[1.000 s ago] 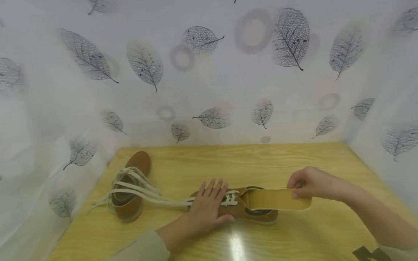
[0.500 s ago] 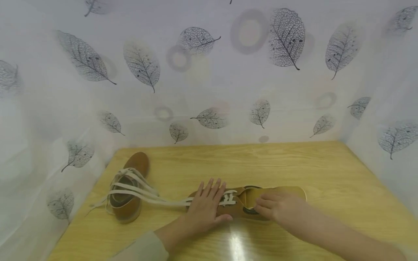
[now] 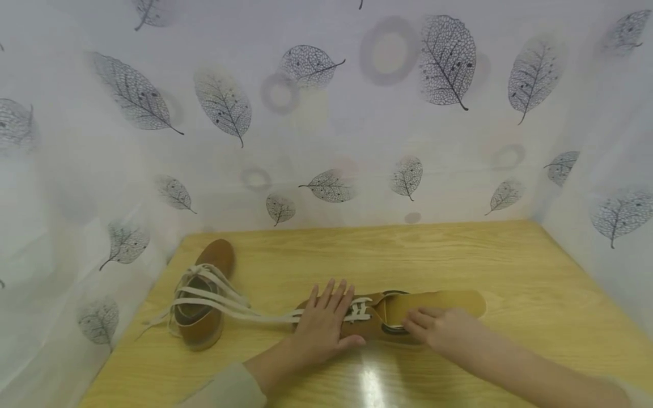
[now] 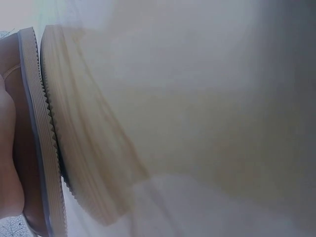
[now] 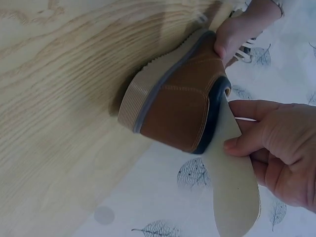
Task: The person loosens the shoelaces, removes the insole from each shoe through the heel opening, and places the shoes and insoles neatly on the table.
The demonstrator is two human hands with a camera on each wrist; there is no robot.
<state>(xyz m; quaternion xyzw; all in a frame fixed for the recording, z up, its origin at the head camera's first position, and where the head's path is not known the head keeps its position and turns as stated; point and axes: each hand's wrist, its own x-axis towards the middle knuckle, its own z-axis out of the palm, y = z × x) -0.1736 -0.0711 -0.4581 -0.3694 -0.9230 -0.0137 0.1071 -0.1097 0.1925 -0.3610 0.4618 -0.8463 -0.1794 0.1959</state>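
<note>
White sheeting [image 3: 347, 136] printed with dark skeleton leaves fills the upper frame and hangs down both sides. Below it spreads the wood-grain worktop [image 3: 515, 266]. One brown shoe [image 3: 367, 330] lies on its sole at the lower centre, toe to the left and heel to the right; the other shoe [image 3: 218, 255] stands at the left, toe toward the top of the frame. The person's left hand [image 3: 321, 328] rests flat across the centre shoe's front, fingers straight and spread a little. At the lower right the right hand [image 3: 444, 331] pinches a tan insole [image 3: 446, 298]: the right wrist view shows the thumb on its pale face and the other fingers behind. The insole sits partly inside the shoe's mouth, between those fingers, its rounded end jutting out to the right past the heel. Cream laces [image 3: 240, 311] loop over the left-side shoe and run to the left hand's edge.
</note>
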